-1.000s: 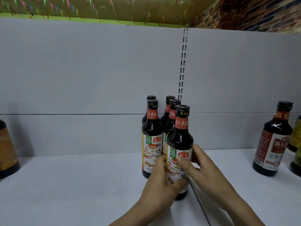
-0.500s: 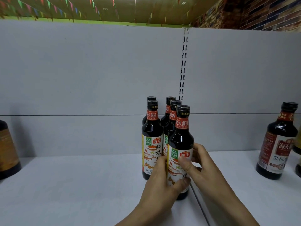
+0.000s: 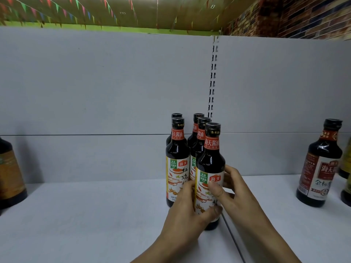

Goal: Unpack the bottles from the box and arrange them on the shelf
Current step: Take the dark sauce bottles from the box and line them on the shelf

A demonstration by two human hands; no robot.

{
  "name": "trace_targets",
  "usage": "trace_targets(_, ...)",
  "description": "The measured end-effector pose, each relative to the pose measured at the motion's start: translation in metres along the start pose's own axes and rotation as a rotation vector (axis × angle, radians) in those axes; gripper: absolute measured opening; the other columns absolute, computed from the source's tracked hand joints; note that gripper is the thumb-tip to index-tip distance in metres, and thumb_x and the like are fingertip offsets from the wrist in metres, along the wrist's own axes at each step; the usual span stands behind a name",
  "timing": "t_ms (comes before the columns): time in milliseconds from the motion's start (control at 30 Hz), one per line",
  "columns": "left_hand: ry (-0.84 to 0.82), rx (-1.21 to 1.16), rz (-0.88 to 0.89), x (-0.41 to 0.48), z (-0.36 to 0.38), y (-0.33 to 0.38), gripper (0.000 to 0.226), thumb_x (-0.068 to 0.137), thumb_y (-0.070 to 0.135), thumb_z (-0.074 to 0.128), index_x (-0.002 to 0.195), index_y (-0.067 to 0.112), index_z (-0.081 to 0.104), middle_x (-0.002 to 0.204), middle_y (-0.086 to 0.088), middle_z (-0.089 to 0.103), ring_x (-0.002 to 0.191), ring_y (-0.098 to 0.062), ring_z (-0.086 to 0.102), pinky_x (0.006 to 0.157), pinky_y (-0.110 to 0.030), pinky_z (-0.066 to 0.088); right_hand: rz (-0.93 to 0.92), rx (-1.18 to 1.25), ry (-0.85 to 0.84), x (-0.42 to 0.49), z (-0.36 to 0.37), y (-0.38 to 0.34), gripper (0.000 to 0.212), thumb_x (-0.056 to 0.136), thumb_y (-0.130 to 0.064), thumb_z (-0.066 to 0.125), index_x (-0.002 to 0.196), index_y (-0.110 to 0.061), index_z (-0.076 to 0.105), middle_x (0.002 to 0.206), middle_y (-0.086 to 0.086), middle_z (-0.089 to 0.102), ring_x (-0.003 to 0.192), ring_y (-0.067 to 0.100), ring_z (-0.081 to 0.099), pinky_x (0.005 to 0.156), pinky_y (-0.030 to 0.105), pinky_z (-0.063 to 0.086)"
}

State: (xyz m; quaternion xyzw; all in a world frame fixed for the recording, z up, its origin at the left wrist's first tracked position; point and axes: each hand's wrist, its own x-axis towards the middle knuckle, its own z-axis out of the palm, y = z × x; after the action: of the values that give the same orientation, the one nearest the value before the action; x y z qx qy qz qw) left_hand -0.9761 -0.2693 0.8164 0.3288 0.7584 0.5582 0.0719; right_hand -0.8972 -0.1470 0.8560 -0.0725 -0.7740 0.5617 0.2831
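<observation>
Task looking partway done: five dark, glossy glass soy-sauce bottles (image 3: 177,149) with ribbed black caps, red neck bands and printed paper labels standing upright in a tight cluster on the flat, matte pale-grey shelf (image 3: 85,221), just below the slotted metal upright (image 3: 213,78) of the back panel. Holding the nearest bottle (image 3: 210,160), directly below that upright, with both hands: left hand (image 3: 187,215) wrapping the lower label from the left, right hand (image 3: 237,194) curling round from the right, thumb pressing on the label front. Base appearing to be resting on the shelf, so probably squaring it into the row. Box not showing, so no telling how many remain. Standing well right of the upright, a round-shouldered brown-labelled bottle (image 3: 321,168); far left of it, an amber-labelled bottle (image 3: 10,177), cut off by the frame edge.
</observation>
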Motion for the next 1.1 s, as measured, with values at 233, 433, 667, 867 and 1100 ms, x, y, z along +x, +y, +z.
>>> trace_targets(233,-0.035,0.019,-0.020,-0.006,-0.012,0.008,0.057,0.089,0.043,0.073,0.137,0.040,0.043,0.132,0.020,0.060,0.123,-0.009,0.060,0.106,-0.038,0.053,-0.080,-0.080,0.066,-0.007,-0.002,-0.002,0.050,0.081,-0.049,0.064,0.127,-0.052,0.044,0.121,-0.030,0.059,0.103,-0.025,0.056,0.068,0.004,0.051)
trace_targets(433,-0.050,0.064,-0.046,-0.011,-0.017,0.014,0.058,0.092,0.043,0.069,0.143,0.039,0.040,0.139,0.018,0.057,0.126,-0.009,0.058,0.110,-0.040,0.051,-0.107,-0.140,0.084,-0.014,-0.006,-0.001,0.046,0.095,-0.029,0.066,0.128,-0.051,0.043,0.124,-0.023,0.061,0.108,-0.017,0.058,0.074,0.004,0.051)
trace_targets(667,0.012,0.125,-0.028,-0.024,-0.030,0.016,0.055,0.095,0.045,0.065,0.143,0.042,0.038,0.132,0.017,0.058,0.116,-0.007,0.062,0.103,-0.032,0.053,-0.206,-0.244,0.210,-0.034,0.001,-0.002,0.034,0.096,-0.026,0.065,0.117,-0.048,0.049,0.111,-0.022,0.060,0.107,-0.007,0.057,0.079,0.017,0.053)
trace_targets(867,0.108,0.097,-0.010,-0.041,-0.056,0.023,0.046,0.094,0.048,0.066,0.134,0.046,0.044,0.117,0.018,0.064,0.101,0.003,0.066,0.089,-0.022,0.056,-0.265,-0.243,0.041,-0.036,0.030,-0.019,0.030,0.095,-0.020,0.067,0.111,-0.043,0.060,0.105,-0.023,0.064,0.102,0.001,0.064,0.083,0.015,0.053)
trace_targets(1100,0.285,0.078,-0.055,-0.075,-0.107,0.023,0.045,0.092,0.056,0.062,0.133,0.051,0.043,0.117,0.022,0.061,0.099,0.012,0.062,0.071,-0.008,0.051,-0.299,-0.183,-0.122,-0.030,0.082,-0.039,0.029,0.097,-0.025,0.064,0.120,-0.043,0.058,0.109,-0.025,0.064,0.105,-0.002,0.063,0.083,0.021,0.056)
